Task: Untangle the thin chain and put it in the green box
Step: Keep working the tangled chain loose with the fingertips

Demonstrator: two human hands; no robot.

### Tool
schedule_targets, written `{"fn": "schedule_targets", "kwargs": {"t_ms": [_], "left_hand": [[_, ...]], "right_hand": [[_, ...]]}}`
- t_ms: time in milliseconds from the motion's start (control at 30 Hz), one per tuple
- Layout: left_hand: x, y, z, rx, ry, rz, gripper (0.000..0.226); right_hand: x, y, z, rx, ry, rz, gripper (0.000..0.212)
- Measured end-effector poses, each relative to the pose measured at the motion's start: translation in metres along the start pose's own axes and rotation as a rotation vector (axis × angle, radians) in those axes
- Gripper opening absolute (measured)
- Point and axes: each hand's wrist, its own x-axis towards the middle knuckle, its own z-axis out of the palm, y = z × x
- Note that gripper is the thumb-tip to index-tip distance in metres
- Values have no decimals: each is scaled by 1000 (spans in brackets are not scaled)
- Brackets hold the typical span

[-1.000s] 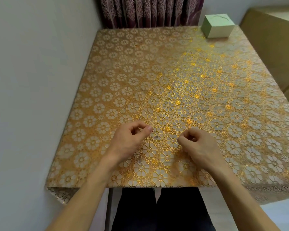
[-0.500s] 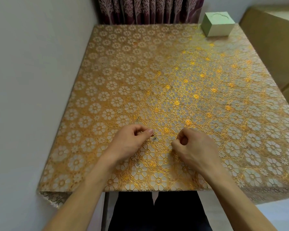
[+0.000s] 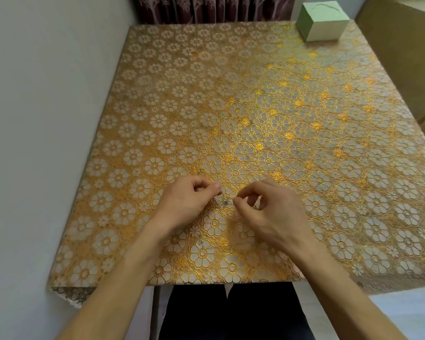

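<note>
Room: a pale wall (image 3: pixel 35 119) on the left and a dark patterned curtain (image 3: pixel 206 8) at the far end, its top cut off by the frame.
Surface: a table (image 3: pixel 206 106) under a gold flowered cloth, whose busy, shiny pattern makes small things hard to pick out.
Chain (image 3: pixel 222 201): a small silvery tangle just above the cloth near the front edge, between the two hands; single links are too fine to make out.
Left hand (image 3: pixel 184 204): fingers curled, thumb and forefinger pinching the chain's left side.
Right hand (image 3: pixel 272 212): fingers curled, fingertips pinching the right side; the exact hold is partly hidden.
Green box (image 3: pixel 322 22): at the far right corner, well apart from the hands, lid on.
Right edge: a tan cabinet (image 3: pixel 402 57), cut off.
Below the table: dark trousers (image 3: pixel 231 312).
</note>
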Motion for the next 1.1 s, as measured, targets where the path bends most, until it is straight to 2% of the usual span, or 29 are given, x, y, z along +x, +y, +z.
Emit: {"fn": "schedule_targets", "kwargs": {"t_ms": [100, 433, 600, 700, 800, 1000, 1100], "left_hand": [[1, -2, 1, -22, -2, 24, 21], [-3, -3, 1, -59, 3, 44, 13], [-5, -3, 2, -56, 3, 19, 23], [-6, -5, 2, -71, 10, 20, 23], [-8, -5, 2, -80, -4, 30, 23], [-12, -5, 4, -95, -1, 43, 25], [-13, -5, 3, -87, 10, 59, 25]], "right_hand": [[0, -6, 10, 55, -74, -3, 14], [4, -15, 20, -82, -53, 26, 21], [4, -18, 22, -87, -41, 8, 12], [4, -16, 18, 106, -18, 43, 7], [5, -15, 8, 310, -71, 112, 10], [4, -15, -6, 558, -184, 212, 11], [4, -16, -6, 600, -223, 250, 11]]}}
